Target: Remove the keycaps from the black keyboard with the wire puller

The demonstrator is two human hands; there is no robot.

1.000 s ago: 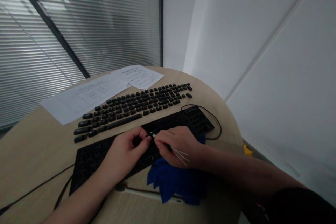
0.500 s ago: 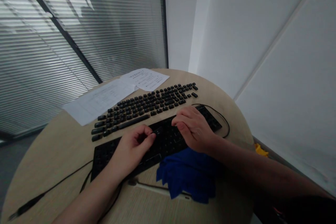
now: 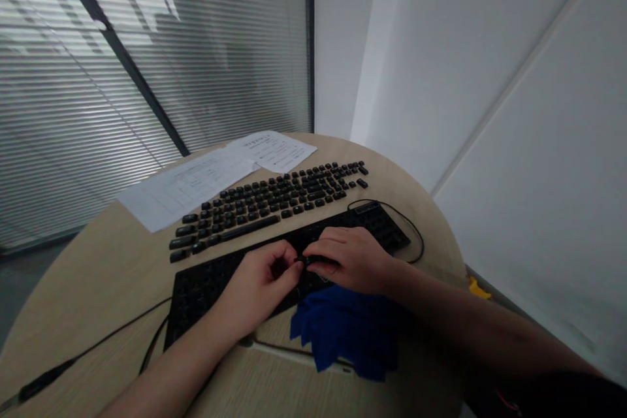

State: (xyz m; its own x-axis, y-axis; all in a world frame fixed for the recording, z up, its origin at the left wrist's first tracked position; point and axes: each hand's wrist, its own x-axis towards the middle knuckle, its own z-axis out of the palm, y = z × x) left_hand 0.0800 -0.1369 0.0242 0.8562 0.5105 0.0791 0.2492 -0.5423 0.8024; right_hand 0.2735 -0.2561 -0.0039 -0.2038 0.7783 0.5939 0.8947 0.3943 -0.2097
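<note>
A black keyboard base [image 3: 206,284] without its keycaps lies across the round table in front of me. Its black keycaps [image 3: 264,199] are laid out in rows just beyond it. My left hand [image 3: 259,284] rests on the middle of the base, fingers curled and thumb pointing right. My right hand [image 3: 350,258] lies palm down beside it. The fingertips of both hands meet around a small dark piece [image 3: 304,260] that looks like a keycap. What lies under the palms is hidden.
A crumpled blue cloth [image 3: 343,330] lies at the near edge under my right wrist. Two printed sheets [image 3: 191,183] lie behind the keycaps. The keyboard cable [image 3: 414,235] loops at the right, and another cable [image 3: 88,353] runs left. The wooden table [image 3: 98,274] ends at a window and wall.
My right hand went from the base's middle out to its far right end, then came back to meet my left hand. The thin pale strands it held a second ago no longer show.
</note>
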